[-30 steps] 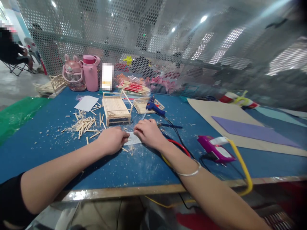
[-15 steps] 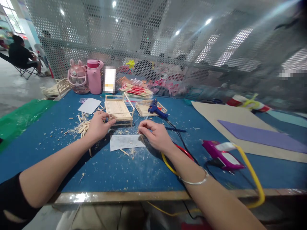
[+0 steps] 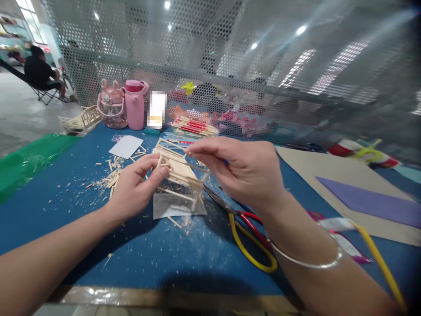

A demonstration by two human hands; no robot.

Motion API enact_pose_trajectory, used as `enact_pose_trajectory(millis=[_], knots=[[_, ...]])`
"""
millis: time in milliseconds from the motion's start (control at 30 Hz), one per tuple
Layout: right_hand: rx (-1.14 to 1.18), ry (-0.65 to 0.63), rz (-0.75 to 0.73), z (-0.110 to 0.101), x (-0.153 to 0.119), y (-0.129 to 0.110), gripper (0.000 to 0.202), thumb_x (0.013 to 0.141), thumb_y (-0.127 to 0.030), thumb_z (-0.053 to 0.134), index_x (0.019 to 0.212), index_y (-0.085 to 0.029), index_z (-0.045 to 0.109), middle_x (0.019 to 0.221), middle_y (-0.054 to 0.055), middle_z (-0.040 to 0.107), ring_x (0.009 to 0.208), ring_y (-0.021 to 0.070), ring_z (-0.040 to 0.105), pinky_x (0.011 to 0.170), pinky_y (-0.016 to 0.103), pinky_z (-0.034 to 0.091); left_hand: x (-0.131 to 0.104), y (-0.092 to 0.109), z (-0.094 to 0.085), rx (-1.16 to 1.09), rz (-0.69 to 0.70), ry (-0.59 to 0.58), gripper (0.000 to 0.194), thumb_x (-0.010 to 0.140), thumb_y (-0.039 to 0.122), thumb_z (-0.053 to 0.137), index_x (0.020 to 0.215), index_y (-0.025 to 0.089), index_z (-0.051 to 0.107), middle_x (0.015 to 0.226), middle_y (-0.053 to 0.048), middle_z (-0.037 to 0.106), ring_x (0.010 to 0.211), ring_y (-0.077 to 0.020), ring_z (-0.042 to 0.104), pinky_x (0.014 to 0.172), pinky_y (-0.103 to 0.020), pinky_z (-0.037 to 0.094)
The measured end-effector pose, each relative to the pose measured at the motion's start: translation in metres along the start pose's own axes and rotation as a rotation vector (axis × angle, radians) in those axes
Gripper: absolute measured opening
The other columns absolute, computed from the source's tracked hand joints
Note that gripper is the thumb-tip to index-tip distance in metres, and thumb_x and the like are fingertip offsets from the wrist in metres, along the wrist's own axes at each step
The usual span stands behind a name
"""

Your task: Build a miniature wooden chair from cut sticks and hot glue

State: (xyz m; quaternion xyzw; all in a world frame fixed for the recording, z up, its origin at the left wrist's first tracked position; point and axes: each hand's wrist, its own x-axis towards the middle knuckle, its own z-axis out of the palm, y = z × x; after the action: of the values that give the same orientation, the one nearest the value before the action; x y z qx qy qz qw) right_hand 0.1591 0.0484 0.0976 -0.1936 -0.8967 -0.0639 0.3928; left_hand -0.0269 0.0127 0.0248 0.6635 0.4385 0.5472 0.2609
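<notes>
My left hand [image 3: 140,180] grips the near left corner of a small wooden stick frame [image 3: 179,169], which is lifted and tilted above the blue table. Raised at the frame's right side is my right hand [image 3: 237,169], its thumb and fingertips pinched together near the upper rail. What those fingertips hold, if anything, is too small to make out. Beneath the frame lies a strip of white paper [image 3: 164,206]. Scissors [image 3: 251,232] with red and yellow handles rest under my right wrist.
Cut sticks [image 3: 113,180] and crumbs are scattered at the left near a white card [image 3: 126,146]. Pink bottles [image 3: 134,107] and bundled sticks [image 3: 194,126] stand or lie at the back. A purple sheet [image 3: 368,193] covers part of beige board at the right.
The stick frame has come up off the table and tilted in my left hand. My right hand has risen toward its upper right side. The view has shifted slightly.
</notes>
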Motion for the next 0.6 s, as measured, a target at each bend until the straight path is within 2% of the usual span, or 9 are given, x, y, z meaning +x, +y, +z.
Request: enact_pose_trajectory(millis=[100, 233, 433, 600], knots=[[0.005, -0.041, -0.068, 0.011, 0.005, 0.006, 0.013, 0.089, -0.018, 0.052, 0.084, -0.022, 0.064, 0.081, -0.003, 0.071, 0.075, 0.0097, 0.066, 0.069, 0.022, 0.050, -0.001, 0.000, 0.001, -0.091, -0.059, 0.017, 0.020, 0.089, 0.030, 0.049, 0.091, 0.018, 0.064, 0.104, -0.007, 0.067, 0.094, -0.0175, 0.060, 0.086, -0.033, 0.045], [0.018, -0.067, -0.071, 0.020, 0.002, 0.009, 0.016, 0.088, -0.017, 0.051, 0.084, -0.021, 0.066, 0.080, -0.002, 0.070, 0.081, 0.0129, 0.065, 0.077, 0.028, 0.048, -0.003, 0.002, 0.003, -0.114, -0.081, -0.029, 0.021, 0.089, 0.031, 0.051, 0.094, 0.018, 0.066, 0.107, -0.006, 0.067, 0.097, -0.0189, 0.059, 0.084, -0.032, 0.045], [0.069, -0.096, -0.059, 0.024, -0.001, 0.011, 0.015, 0.088, -0.018, 0.052, 0.083, -0.019, 0.066, 0.083, 0.000, 0.070, 0.079, 0.0110, 0.064, 0.071, 0.023, 0.049, -0.003, 0.002, 0.004, -0.231, -0.096, -0.050, 0.022, 0.090, 0.030, 0.049, 0.098, 0.020, 0.067, 0.106, -0.005, 0.067, 0.093, -0.0177, 0.060, 0.082, -0.031, 0.045], [0.068, -0.055, -0.077, 0.030, -0.003, 0.011, 0.017, 0.088, -0.018, 0.052, 0.084, -0.020, 0.068, 0.086, 0.000, 0.070, 0.080, 0.0101, 0.064, 0.072, 0.022, 0.050, -0.003, 0.001, 0.002, -0.181, -0.079, -0.061, 0.023, 0.089, 0.031, 0.050, 0.097, 0.019, 0.068, 0.103, -0.005, 0.068, 0.094, -0.0190, 0.060, 0.083, -0.032, 0.045]])
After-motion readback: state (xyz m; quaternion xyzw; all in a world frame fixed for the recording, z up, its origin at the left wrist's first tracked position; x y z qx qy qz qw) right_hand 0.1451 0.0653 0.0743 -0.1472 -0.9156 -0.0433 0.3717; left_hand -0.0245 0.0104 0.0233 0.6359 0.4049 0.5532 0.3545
